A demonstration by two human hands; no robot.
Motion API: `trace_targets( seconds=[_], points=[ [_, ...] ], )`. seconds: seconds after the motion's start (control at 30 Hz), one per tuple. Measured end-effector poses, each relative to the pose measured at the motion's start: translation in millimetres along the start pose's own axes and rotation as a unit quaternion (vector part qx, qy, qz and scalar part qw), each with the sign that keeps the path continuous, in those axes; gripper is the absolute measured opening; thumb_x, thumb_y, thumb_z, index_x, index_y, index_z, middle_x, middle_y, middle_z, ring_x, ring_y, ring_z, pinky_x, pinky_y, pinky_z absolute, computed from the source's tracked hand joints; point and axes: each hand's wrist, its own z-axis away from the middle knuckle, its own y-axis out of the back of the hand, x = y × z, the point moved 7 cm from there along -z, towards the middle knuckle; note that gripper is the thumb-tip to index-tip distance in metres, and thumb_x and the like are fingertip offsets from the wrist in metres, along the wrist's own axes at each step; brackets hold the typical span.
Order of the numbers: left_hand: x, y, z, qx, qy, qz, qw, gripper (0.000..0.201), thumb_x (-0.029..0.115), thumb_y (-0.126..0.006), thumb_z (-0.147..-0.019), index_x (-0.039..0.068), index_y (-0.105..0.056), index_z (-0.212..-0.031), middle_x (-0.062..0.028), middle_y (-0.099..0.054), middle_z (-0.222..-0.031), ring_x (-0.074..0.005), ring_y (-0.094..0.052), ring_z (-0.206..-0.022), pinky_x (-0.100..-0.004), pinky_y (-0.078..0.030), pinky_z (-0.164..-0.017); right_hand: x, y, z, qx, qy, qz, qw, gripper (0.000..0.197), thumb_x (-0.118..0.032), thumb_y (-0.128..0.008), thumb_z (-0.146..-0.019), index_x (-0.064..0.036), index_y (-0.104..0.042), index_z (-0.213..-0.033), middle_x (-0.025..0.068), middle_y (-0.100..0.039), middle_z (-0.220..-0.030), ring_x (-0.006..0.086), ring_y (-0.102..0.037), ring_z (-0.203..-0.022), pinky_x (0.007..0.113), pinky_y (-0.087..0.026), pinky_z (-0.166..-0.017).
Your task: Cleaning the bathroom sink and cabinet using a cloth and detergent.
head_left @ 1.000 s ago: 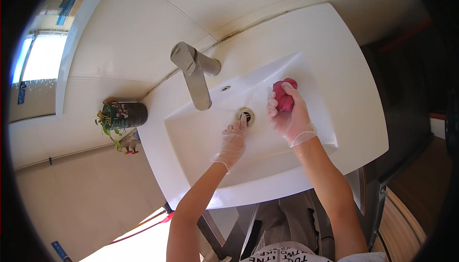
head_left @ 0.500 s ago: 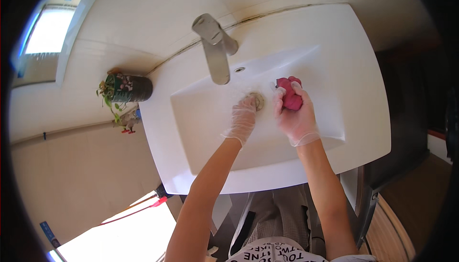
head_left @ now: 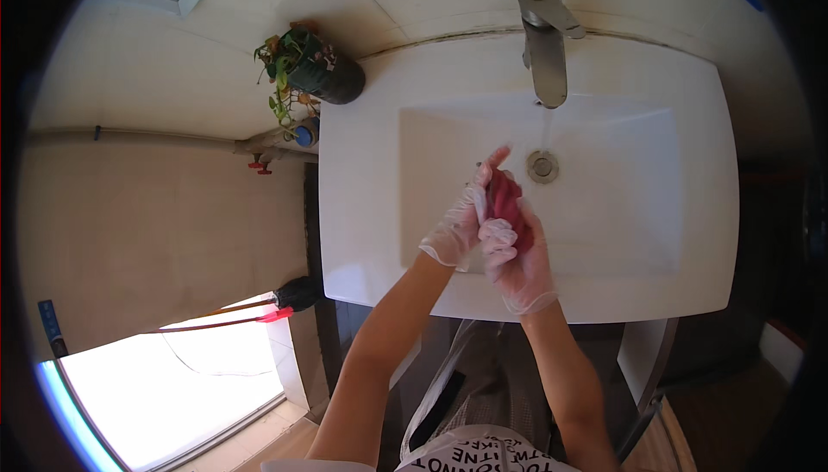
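Note:
A crumpled dark red cloth (head_left: 507, 200) is between my two hands, above the front part of the white sink (head_left: 604, 239). Both hands wear thin clear gloves. My right hand (head_left: 520, 261) has its fingers curled round the cloth's lower right side. From the left, my left hand (head_left: 470, 213) grips the cloth's other side, one finger pointing up past it; part of its grip is hidden. Just beyond the hands lies the round metal drain (head_left: 542, 167). Over it reaches the metal faucet (head_left: 546, 58), and a faint streak below its spout may be water.
A dark green pot with a trailing plant (head_left: 323, 71) stands at the sink's back left corner. Pipes with red valve handles (head_left: 261, 164) run along the left wall. A brush-like black head (head_left: 296, 293) on a pole is left of the sink's front corner.
My left hand has left the drain and come to the cloth. My right hand has brought the cloth toward me and leftward in the sink. The whole view has shifted and turned.

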Motion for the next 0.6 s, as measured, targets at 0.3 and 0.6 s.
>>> trace_targets(
  seconds=[0.3,0.6],
  points=[
    [60.6,25.3,-1.7,0.072,0.028,-0.556,0.828,0.024,0.015,-0.059,-0.078,0.001,-0.052,-0.096,-0.0056,-0.056,-0.085,-0.0158,-0.053,-0.077,-0.0291,-0.045,-0.067,-32.9,37.2,-32.6,0.271,-0.036,0.72,0.638,0.018,-0.019,-0.057,-0.076,-0.0063,-0.049,-0.086,0.0058,-0.053,-0.068,0.016,-0.053,-0.057,0.027,-0.044,-0.049],
    [45.9,59.0,-15.8,0.17,0.0,-0.579,0.797,0.047,0.041,-0.044,-0.085,0.003,-0.042,-0.112,-0.0129,-0.056,-0.094,-0.0198,-0.052,-0.09,-0.0312,-0.041,-0.08,-32.1,1.6,-22.5,0.333,0.178,0.918,0.118,0.057,-0.01,-0.046,-0.078,-0.0119,-0.026,-0.131,0.0172,-0.059,-0.084,0.0299,-0.059,-0.077,0.037,-0.046,-0.069]
  ],
)
